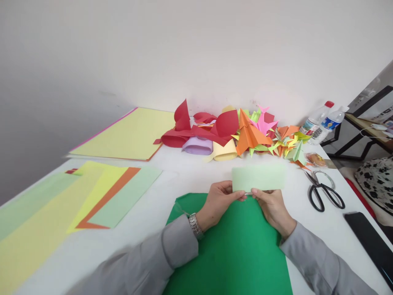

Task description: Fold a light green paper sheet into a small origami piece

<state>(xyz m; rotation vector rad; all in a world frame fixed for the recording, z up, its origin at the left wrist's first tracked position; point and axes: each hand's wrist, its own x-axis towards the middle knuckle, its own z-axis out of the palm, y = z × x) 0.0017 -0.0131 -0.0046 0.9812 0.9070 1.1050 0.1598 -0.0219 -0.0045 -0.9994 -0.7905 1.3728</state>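
Between my two hands is a pale green strip of paper (258,178), raised above the table and pinched along its lower edge. My left hand (218,203) grips that edge with thumb and fingers left of its middle. A little to the right, my right hand (273,207) pinches the same edge, its thumb close to the left one. Most of my fingertips are hidden behind the paper. Below both hands, a large dark green sheet (227,246) lies on the white table, partly covered by my left sleeve.
Folded paper pieces, with an orange one (249,135) and red ones (181,123), pile up against the wall. Scissors (322,190) and a black phone-like slab (370,246) lie right. Two bottles (316,119) stand behind. Coloured sheets (129,205) and a large yellow sheet (123,135) lie left.
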